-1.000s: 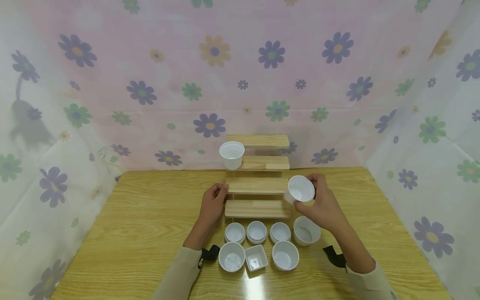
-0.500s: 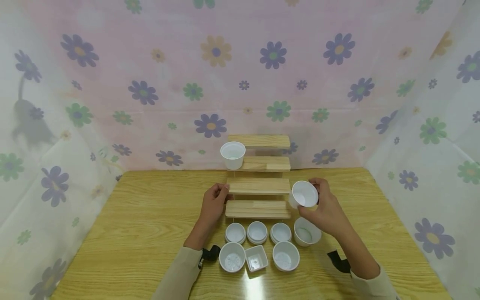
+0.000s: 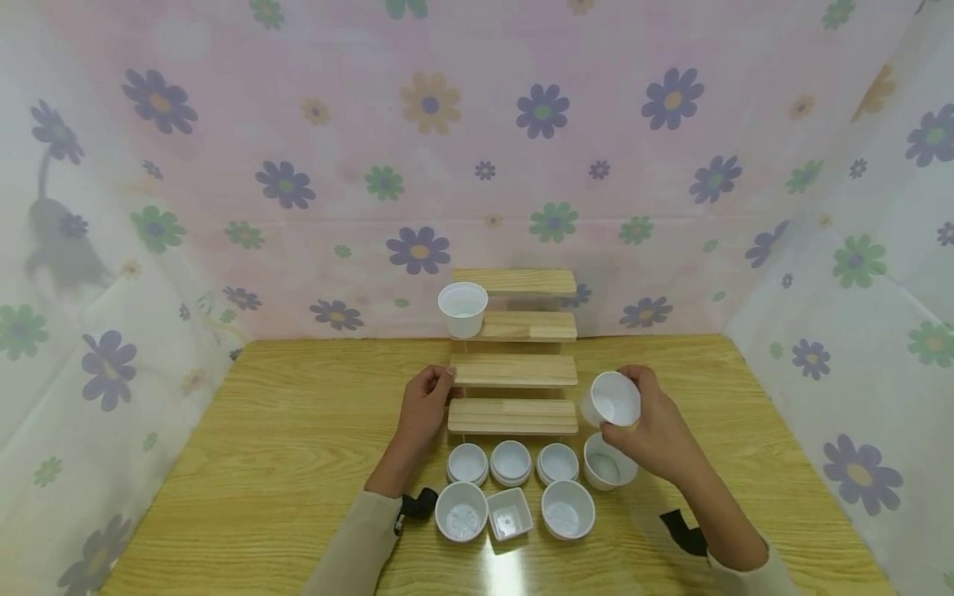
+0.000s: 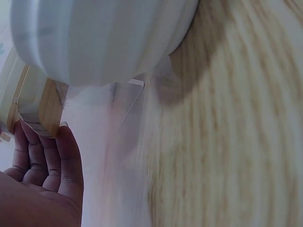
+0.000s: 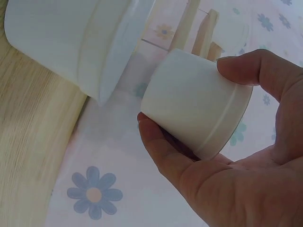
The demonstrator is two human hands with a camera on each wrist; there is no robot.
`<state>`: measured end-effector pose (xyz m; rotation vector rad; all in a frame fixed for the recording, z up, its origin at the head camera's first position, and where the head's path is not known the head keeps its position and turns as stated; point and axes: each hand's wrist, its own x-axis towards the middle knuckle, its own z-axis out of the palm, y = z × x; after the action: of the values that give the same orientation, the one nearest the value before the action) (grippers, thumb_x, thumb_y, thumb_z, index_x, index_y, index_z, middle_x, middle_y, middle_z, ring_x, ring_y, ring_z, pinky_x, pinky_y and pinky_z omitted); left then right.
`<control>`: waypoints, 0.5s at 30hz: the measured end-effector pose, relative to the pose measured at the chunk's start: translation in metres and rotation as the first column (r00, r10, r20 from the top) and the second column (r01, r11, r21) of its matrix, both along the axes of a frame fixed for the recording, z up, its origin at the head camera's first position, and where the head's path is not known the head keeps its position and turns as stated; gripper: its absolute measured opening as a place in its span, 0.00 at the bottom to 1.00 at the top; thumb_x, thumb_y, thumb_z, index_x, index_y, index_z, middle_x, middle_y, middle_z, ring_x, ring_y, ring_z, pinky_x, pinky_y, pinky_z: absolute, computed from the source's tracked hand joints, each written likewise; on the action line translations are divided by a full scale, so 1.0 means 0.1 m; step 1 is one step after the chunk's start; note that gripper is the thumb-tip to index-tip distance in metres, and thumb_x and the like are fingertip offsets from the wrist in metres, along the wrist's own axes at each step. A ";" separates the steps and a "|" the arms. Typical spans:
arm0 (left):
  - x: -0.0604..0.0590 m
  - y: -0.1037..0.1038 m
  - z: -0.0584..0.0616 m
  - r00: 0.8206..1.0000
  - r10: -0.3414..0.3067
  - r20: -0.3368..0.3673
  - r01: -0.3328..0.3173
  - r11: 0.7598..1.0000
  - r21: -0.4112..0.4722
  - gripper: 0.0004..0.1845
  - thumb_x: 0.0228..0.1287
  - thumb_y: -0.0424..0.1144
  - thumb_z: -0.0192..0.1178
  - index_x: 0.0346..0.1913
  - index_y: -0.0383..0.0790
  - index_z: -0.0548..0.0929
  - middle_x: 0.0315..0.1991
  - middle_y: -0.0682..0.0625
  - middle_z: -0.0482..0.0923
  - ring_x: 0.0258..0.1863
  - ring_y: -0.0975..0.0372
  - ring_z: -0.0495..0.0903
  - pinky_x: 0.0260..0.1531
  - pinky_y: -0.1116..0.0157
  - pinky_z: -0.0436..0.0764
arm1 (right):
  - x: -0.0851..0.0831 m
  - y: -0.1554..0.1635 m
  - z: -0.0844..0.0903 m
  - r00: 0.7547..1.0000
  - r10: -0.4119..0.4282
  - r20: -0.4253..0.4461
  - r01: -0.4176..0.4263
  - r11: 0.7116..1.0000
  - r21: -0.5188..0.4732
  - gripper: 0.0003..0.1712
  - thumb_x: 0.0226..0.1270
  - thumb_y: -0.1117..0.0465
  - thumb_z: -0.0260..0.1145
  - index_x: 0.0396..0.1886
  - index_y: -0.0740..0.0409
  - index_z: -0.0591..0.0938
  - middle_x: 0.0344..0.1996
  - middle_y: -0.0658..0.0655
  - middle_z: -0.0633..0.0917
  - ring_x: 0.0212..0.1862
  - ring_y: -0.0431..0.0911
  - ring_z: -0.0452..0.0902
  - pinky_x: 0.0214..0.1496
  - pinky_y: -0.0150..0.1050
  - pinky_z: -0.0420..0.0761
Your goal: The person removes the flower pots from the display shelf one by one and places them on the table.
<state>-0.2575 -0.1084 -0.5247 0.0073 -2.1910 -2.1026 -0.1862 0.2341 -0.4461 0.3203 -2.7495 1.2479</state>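
My left hand (image 3: pixel 423 410) grips the left end of a tiered wooden stand (image 3: pixel 514 370), at its second step from the bottom. In the left wrist view the fingers (image 4: pixel 45 161) lie against the end of a wooden board (image 4: pixel 40 104). My right hand (image 3: pixel 659 434) holds a small white flowerpot (image 3: pixel 615 399), to the right of the stand, with its opening tilted toward the head camera. The right wrist view shows thumb and fingers on opposite sides of this pot (image 5: pixel 194 101). Another white pot (image 3: pixel 463 310) sits at the left end of the second step from the top.
In front of the stand are three small white pots, the middle one (image 3: pixel 510 462) among them. A larger pot (image 3: pixel 609 462) stands to their right. Closer in are two round pots (image 3: pixel 461 511) (image 3: pixel 568 510) with a square one (image 3: pixel 510 513) between them. A flowered cloth (image 3: pixel 484 190) hangs behind.
My right hand has moved the held pot right and down, away from the stand and toward the larger pot. The left hand keeps its place on the stand.
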 end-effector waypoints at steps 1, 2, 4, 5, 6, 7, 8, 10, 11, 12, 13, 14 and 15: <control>0.00 0.00 0.00 1.000 -0.001 0.002 0.001 1.000 0.000 0.13 0.83 0.42 0.58 0.45 0.34 0.83 0.37 0.43 0.87 0.40 0.53 0.89 0.49 0.59 0.85 | 0.01 0.00 0.00 1.000 -0.004 0.004 0.004 1.000 0.004 0.47 0.58 0.63 0.80 0.71 0.70 0.63 0.61 0.71 0.79 0.55 0.63 0.81 0.47 0.57 0.84; 0.00 0.00 0.00 1.000 -0.003 0.002 0.003 1.000 0.000 0.13 0.83 0.42 0.58 0.45 0.34 0.83 0.37 0.43 0.87 0.40 0.53 0.89 0.49 0.59 0.85 | 0.01 0.01 -0.01 1.000 -0.005 0.009 0.005 1.000 0.008 0.47 0.57 0.63 0.80 0.71 0.70 0.63 0.60 0.71 0.79 0.55 0.63 0.81 0.47 0.56 0.84; 0.00 -0.01 -0.01 1.000 -0.003 0.002 0.003 1.000 -0.003 0.13 0.83 0.42 0.58 0.45 0.34 0.83 0.37 0.42 0.87 0.40 0.53 0.89 0.49 0.59 0.86 | 0.03 0.01 -0.01 1.000 -0.006 0.020 0.006 1.000 0.018 0.47 0.57 0.64 0.80 0.71 0.70 0.63 0.60 0.71 0.79 0.54 0.63 0.82 0.46 0.56 0.84; -0.01 0.00 -0.02 1.000 -0.001 0.003 0.001 1.000 -0.005 0.13 0.83 0.42 0.58 0.44 0.34 0.83 0.36 0.42 0.87 0.39 0.53 0.89 0.49 0.60 0.85 | 0.04 0.02 -0.01 1.000 -0.006 0.025 0.005 1.000 0.023 0.47 0.57 0.64 0.80 0.70 0.70 0.63 0.59 0.72 0.79 0.53 0.63 0.82 0.45 0.55 0.85; -0.01 0.00 -0.02 1.000 0.001 0.004 -0.001 1.000 -0.009 0.13 0.83 0.42 0.58 0.44 0.34 0.83 0.36 0.42 0.87 0.39 0.54 0.89 0.48 0.60 0.85 | 0.05 0.02 -0.01 0.999 -0.004 0.033 0.004 1.000 0.026 0.47 0.57 0.64 0.80 0.70 0.70 0.63 0.59 0.72 0.79 0.53 0.63 0.82 0.45 0.56 0.85; -0.02 -0.01 -0.05 1.000 0.000 -0.003 0.000 1.000 -0.009 0.14 0.83 0.43 0.59 0.44 0.34 0.83 0.36 0.43 0.87 0.38 0.56 0.89 0.47 0.63 0.85 | 0.05 0.03 -0.01 0.999 -0.003 0.039 0.002 1.000 0.030 0.47 0.57 0.64 0.80 0.70 0.70 0.63 0.59 0.72 0.78 0.53 0.63 0.82 0.45 0.56 0.85; -0.03 -0.01 -0.05 1.000 0.000 -0.004 0.000 1.000 -0.007 0.14 0.83 0.44 0.59 0.44 0.34 0.83 0.36 0.43 0.87 0.38 0.56 0.89 0.46 0.63 0.85 | 0.06 0.04 -0.01 0.999 -0.003 0.046 0.001 0.999 0.033 0.47 0.57 0.64 0.80 0.70 0.70 0.63 0.59 0.73 0.78 0.53 0.63 0.82 0.45 0.56 0.85; -0.03 -0.01 -0.05 1.000 0.001 -0.005 -0.001 1.000 -0.005 0.14 0.83 0.44 0.59 0.44 0.34 0.83 0.36 0.43 0.87 0.38 0.56 0.88 0.46 0.64 0.84 | 0.08 0.05 -0.02 0.999 -0.005 0.053 0.002 0.999 0.040 0.47 0.57 0.64 0.80 0.70 0.71 0.62 0.60 0.73 0.78 0.53 0.64 0.82 0.45 0.57 0.86; -0.03 -0.01 -0.05 1.000 0.001 -0.005 -0.001 1.000 -0.005 0.14 0.83 0.44 0.59 0.44 0.34 0.83 0.36 0.43 0.87 0.38 0.56 0.88 0.46 0.64 0.84 | 0.08 0.06 -0.03 0.998 -0.006 0.058 0.004 0.999 0.045 0.48 0.57 0.65 0.80 0.70 0.71 0.62 0.60 0.74 0.78 0.53 0.64 0.81 0.45 0.57 0.86; -0.03 -0.01 -0.05 1.000 0.000 -0.007 0.000 1.000 -0.003 0.15 0.83 0.45 0.59 0.44 0.35 0.83 0.36 0.43 0.87 0.38 0.56 0.89 0.46 0.65 0.84 | 0.09 0.07 -0.03 0.998 -0.008 0.060 0.005 0.999 0.050 0.48 0.57 0.65 0.80 0.70 0.71 0.62 0.60 0.74 0.78 0.53 0.64 0.81 0.45 0.57 0.86; -0.03 -0.01 -0.05 1.000 -0.002 -0.006 0.002 1.000 -0.001 0.15 0.83 0.45 0.59 0.44 0.34 0.83 0.36 0.43 0.87 0.39 0.56 0.89 0.47 0.64 0.84 | 0.09 0.08 -0.04 0.998 -0.011 0.062 0.008 0.998 0.056 0.48 0.58 0.65 0.79 0.71 0.71 0.62 0.60 0.74 0.78 0.53 0.64 0.82 0.44 0.57 0.86; -0.03 -0.01 -0.05 1.000 -0.001 -0.006 0.001 1.000 -0.003 0.15 0.83 0.45 0.59 0.44 0.34 0.83 0.37 0.42 0.87 0.39 0.55 0.89 0.47 0.64 0.84 | 0.10 0.09 -0.04 0.998 -0.011 0.064 0.007 0.998 0.060 0.47 0.58 0.65 0.79 0.71 0.71 0.61 0.60 0.74 0.78 0.53 0.64 0.81 0.44 0.56 0.86; -0.03 -0.01 -0.05 1.000 -0.001 -0.006 0.001 1.000 -0.004 0.15 0.83 0.45 0.59 0.44 0.34 0.83 0.37 0.41 0.87 0.39 0.55 0.89 0.47 0.64 0.85 | 0.10 0.10 -0.05 0.998 -0.012 0.067 0.008 0.998 0.063 0.47 0.58 0.66 0.79 0.71 0.71 0.61 0.59 0.74 0.78 0.53 0.64 0.82 0.44 0.55 0.86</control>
<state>-0.2603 -0.1097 -0.5300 -0.0003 -2.1916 -2.0959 -0.1764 0.2440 -0.4513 0.2745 -2.8477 1.1928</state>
